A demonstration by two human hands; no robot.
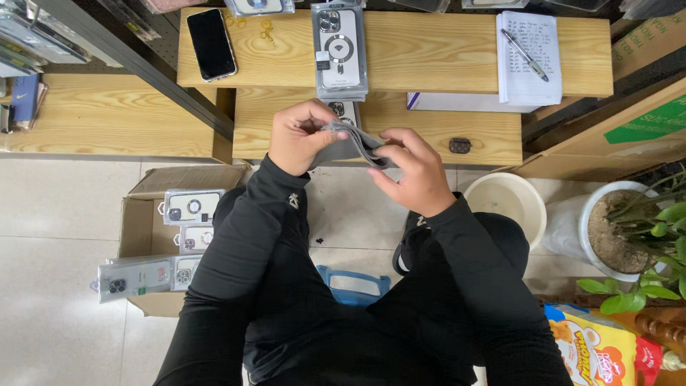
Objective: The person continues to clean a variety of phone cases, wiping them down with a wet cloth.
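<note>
Now both hands, left hand [300, 136] and right hand [414, 171], fingers clamped on a grey phone case [350, 143], unboxed, above the table's [429, 53] front edge.

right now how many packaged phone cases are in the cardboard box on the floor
4 show: one at the box's top, one just below it, two at the bottom, left and right. More may be hidden underneath.

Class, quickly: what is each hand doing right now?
Left hand: closed on the grey case.
Right hand: fingers curled around the same grey case.
</note>
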